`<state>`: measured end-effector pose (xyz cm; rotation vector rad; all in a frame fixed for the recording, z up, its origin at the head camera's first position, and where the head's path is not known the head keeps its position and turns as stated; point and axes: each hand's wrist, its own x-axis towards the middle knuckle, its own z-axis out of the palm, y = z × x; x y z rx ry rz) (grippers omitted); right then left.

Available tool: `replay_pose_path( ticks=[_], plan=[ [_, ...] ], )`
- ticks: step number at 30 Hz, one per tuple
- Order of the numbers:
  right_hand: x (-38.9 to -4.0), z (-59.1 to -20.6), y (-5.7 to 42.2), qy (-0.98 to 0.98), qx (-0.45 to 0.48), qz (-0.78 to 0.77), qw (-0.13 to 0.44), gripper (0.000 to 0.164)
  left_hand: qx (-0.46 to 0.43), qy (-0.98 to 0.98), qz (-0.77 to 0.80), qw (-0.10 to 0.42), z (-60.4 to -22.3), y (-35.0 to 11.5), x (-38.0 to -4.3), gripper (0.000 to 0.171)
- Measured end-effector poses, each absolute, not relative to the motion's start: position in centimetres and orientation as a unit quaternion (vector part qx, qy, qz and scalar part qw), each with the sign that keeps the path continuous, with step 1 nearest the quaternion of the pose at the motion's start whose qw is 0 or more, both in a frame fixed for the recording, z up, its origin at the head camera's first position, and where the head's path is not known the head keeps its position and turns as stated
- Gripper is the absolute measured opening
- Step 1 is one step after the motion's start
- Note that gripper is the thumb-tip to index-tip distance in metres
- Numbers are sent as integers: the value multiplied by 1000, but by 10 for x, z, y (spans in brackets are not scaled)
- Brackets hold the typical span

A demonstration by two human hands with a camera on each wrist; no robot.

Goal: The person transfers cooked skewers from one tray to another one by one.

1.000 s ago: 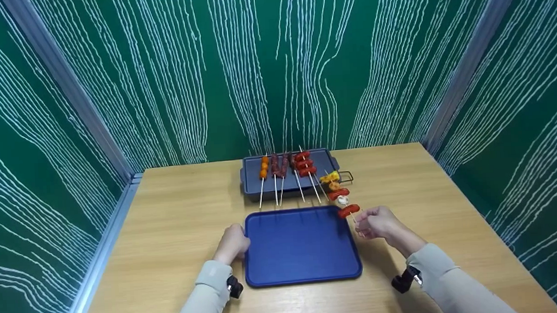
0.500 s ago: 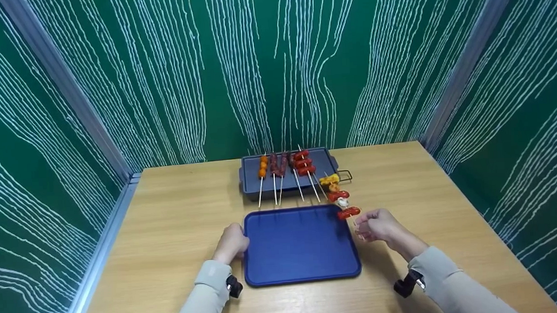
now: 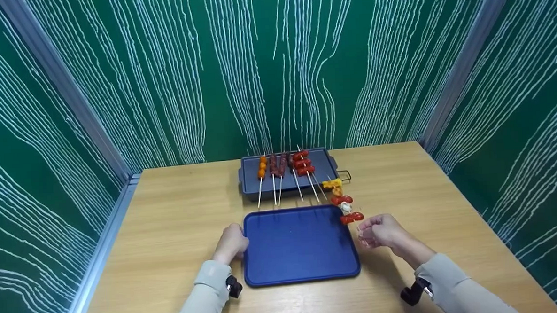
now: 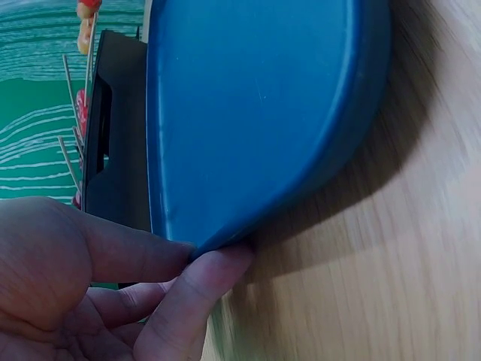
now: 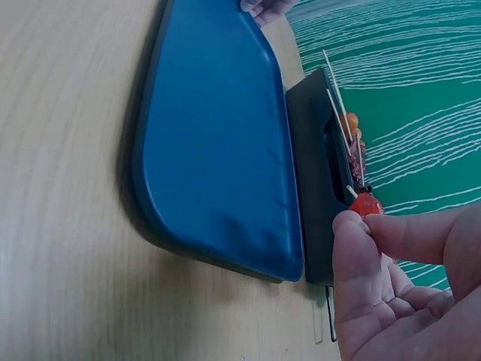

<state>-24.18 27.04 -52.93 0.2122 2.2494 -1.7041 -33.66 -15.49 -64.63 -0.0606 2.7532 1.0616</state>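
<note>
My left hand [image 3: 233,243] pinches the left rim of a blue rectangular tray [image 3: 301,249]; thumb and finger meet on its edge in the left wrist view. To the right of the tray, my right hand [image 3: 384,232] holds the bare stick end of a mixed skewer [image 3: 352,217] between thumb and fingertips. Red pieces, a white piece, an orange one and a yellow one are threaded on it. The skewer slants up and left over the tray's back right corner, and its yellow tip is near the grill. In the right wrist view, my fingers hide most of this skewer.
Behind the tray stands a dark grill [image 3: 325,164] with a wire handle [image 3: 345,175] on its right side. Several skewers lie across it, among them an orange-ball skewer [image 3: 262,167] and a red one [image 3: 303,163], their sticks poking out towards me. Green walls enclose the wooden table [image 3: 177,203].
My right hand has shifted slightly right and towards me, and the mixed skewer has moved with it. My left hand stays on the tray's rim.
</note>
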Motion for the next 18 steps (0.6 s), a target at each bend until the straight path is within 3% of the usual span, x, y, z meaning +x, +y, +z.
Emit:
replay_pose_path(
  ticks=[18],
  plan=[
    [-225,-534,272,784,74,-593,165,17,-23,927,360,100,-645,-154,-336,29]
  ],
)
